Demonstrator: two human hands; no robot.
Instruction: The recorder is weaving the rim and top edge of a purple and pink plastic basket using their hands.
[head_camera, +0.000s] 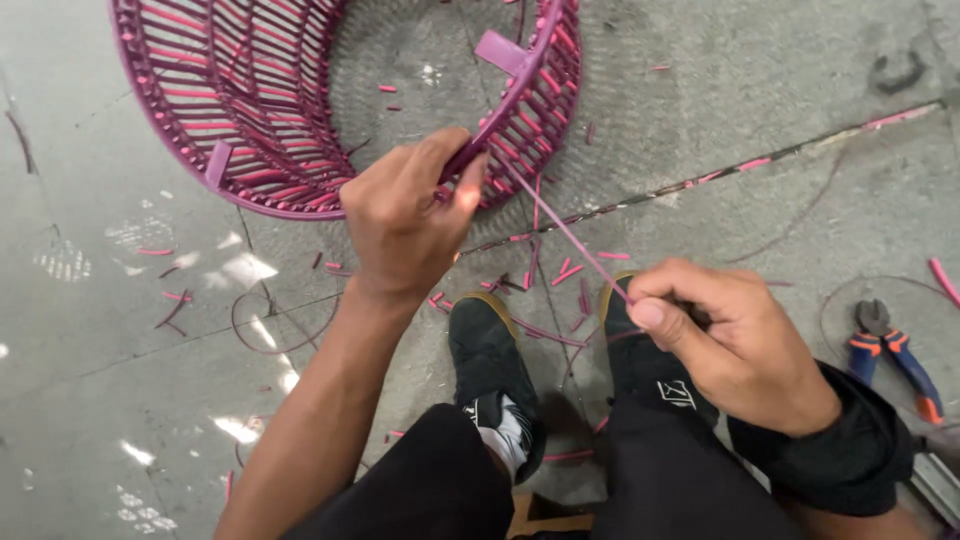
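Note:
A round magenta woven frame basket (250, 110) lies on the concrete floor at the top of the head view. My left hand (405, 215) grips its near rim, thumb pressed against the weave. A thin pink cane strand (570, 235) runs taut from the rim down to my right hand (725, 335), which pinches the strand's end between thumb and fingers. Both hands are above my black shoes (490, 360).
Blue-and-orange pliers (890, 350) lie on the floor at the right. Short pink offcuts (565, 272) and loose thin wires (265, 325) are scattered around my feet. A crack in the floor (760, 160) runs diagonally at the right.

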